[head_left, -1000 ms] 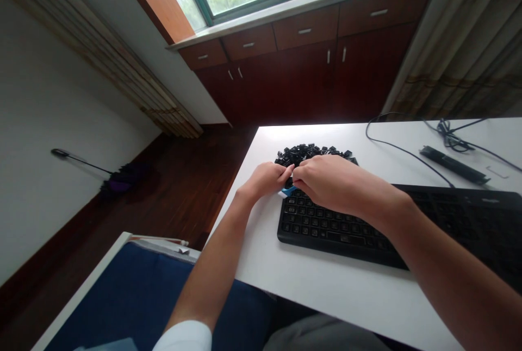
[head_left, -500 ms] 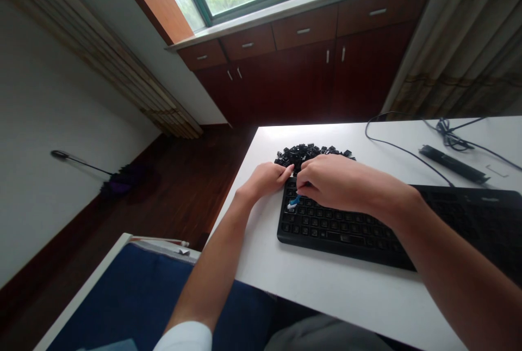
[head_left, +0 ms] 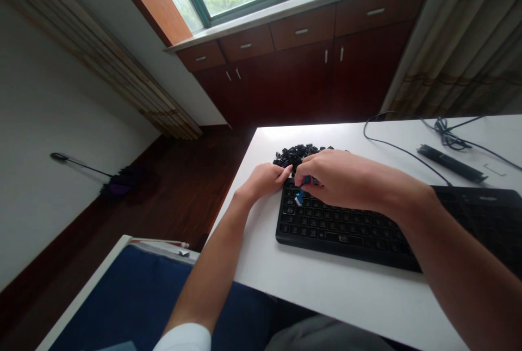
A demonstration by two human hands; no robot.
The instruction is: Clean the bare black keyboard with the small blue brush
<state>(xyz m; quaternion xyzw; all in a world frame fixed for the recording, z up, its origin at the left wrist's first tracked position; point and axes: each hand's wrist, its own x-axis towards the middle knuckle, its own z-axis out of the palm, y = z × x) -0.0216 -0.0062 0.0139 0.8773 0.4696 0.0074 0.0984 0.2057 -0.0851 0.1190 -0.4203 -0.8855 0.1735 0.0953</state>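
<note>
A black keyboard (head_left: 334, 245) without keycaps on its left part lies on the white table. My right hand (head_left: 326, 174) is closed round a blue toothbrush (head_left: 300, 196), its white bristles pointing down at the keyboard's left part. Much of the brush handle is hidden by the fingers. Holding the keyboard's back left corner is my left hand (head_left: 267, 178), thumb stretched to the right and the other fingers mostly out of sight. Just behind both hands is a heap of loose black keycaps (head_left: 296, 154), partly covered by my right hand.
A long black plastic strip (head_left: 452, 164) lies behind the keyboard, beside a thin bent metal piece (head_left: 495, 170). The black cable (head_left: 395, 143) curves over the table (head_left: 326, 291) to a bundle. A blue chair or bed surface (head_left: 134, 291) is at lower left. An umbrella (head_left: 122, 182) lies by the wall.
My right hand has tilted the toothbrush and shifted it slightly right and up, showing more of the blue handle. The left hand keeps its place at the corner.
</note>
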